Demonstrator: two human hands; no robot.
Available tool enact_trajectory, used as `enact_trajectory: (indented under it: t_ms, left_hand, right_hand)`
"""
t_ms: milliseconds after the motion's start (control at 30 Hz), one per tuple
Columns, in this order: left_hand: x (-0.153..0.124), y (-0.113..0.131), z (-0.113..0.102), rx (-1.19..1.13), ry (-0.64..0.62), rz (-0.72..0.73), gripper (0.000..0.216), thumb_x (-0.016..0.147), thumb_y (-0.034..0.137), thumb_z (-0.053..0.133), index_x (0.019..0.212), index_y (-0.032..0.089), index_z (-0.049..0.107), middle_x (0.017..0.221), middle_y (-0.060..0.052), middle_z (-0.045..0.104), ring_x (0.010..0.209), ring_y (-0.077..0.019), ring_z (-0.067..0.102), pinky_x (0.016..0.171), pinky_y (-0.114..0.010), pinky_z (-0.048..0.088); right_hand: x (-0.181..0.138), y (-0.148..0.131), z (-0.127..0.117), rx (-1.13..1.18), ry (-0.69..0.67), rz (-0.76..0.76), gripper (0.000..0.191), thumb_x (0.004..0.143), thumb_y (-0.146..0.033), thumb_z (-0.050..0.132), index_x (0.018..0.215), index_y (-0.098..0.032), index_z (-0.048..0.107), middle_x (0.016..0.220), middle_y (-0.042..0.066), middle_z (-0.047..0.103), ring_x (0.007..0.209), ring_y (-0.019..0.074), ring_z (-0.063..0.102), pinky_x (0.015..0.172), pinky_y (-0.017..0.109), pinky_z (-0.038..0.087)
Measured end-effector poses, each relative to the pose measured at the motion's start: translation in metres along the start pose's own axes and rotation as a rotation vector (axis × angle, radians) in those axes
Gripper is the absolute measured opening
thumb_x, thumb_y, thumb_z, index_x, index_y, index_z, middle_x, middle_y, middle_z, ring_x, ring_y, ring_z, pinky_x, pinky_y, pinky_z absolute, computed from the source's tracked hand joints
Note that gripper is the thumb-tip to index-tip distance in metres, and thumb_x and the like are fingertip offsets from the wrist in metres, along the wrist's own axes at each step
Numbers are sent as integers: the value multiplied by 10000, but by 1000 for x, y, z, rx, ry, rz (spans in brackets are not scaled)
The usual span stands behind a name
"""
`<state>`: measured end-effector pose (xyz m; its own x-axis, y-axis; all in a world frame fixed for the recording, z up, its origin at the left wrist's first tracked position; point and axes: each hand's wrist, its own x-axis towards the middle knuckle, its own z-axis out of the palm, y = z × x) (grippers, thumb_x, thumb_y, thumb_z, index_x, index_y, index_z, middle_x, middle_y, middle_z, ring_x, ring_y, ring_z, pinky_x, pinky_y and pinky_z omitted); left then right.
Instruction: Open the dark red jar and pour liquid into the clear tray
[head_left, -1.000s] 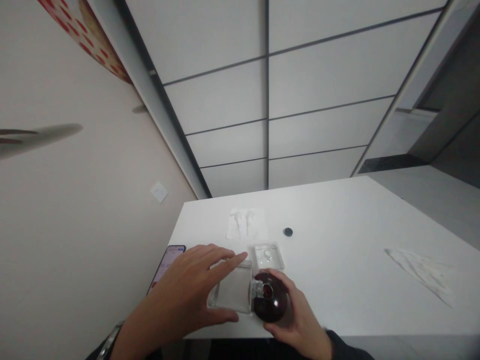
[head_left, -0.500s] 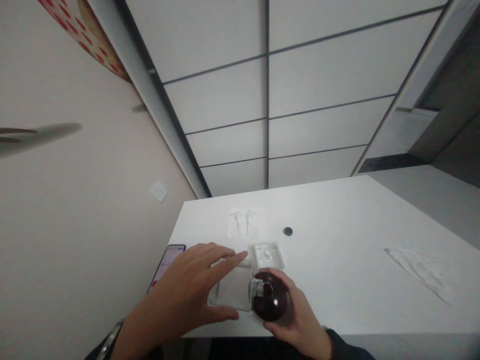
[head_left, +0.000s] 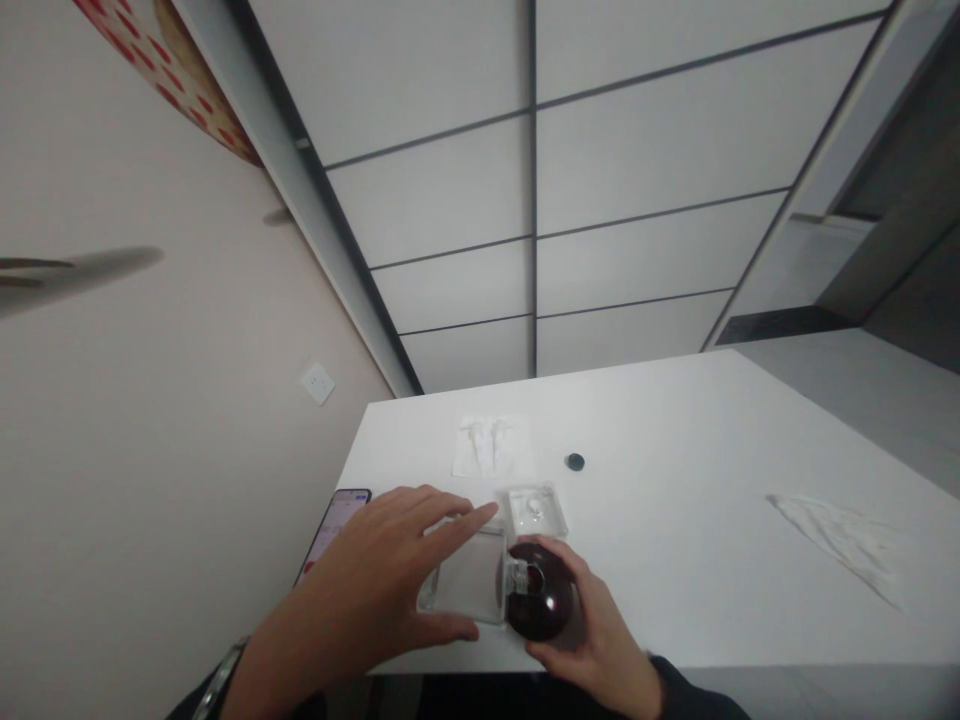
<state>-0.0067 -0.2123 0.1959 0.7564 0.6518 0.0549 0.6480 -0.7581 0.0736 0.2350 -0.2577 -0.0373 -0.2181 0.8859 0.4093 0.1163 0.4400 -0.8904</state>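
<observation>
My left hand [head_left: 375, 580] grips the clear box [head_left: 469, 580] near the table [head_left: 675, 520] edge. My right hand [head_left: 592, 640] grips the dark round cap [head_left: 538, 600]. The cap looks still attached, so I'm only starting.

On the table [head_left: 675, 520], a phone [head_left: 334, 525] lies left of the clear box [head_left: 469, 580], a small tray [head_left: 535, 510] behind.

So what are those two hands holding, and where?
The left hand grips the clear box by its edges; the right hand cups the dark round object.
</observation>
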Motion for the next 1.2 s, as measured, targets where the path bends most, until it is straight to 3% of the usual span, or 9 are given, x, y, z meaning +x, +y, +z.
enact_trajectory:
  t_ms: [333,1200]
  left_hand:
    - [3,2,-5,-22,-34,-11,1021,672,397,1055,1542,267,537,1351,-114,758,1190,-346,737,1014,-530,623]
    - [7,6,-10,-25,-24,17,991,640,347,1073,1485,254,564,1308,-97,764,1151,-344,742,999,-525,619]
  right_hand:
    - [-1,2,1,-16,4,21,860,845,-418,839,1574,-250,415,1511,187,655,1384,393,657,1165,558,545]
    - [-2,4,2,-26,19,7,891,820,-414,872,1571,-258,419,1504,187,658,1361,401,671,1144,554,559]
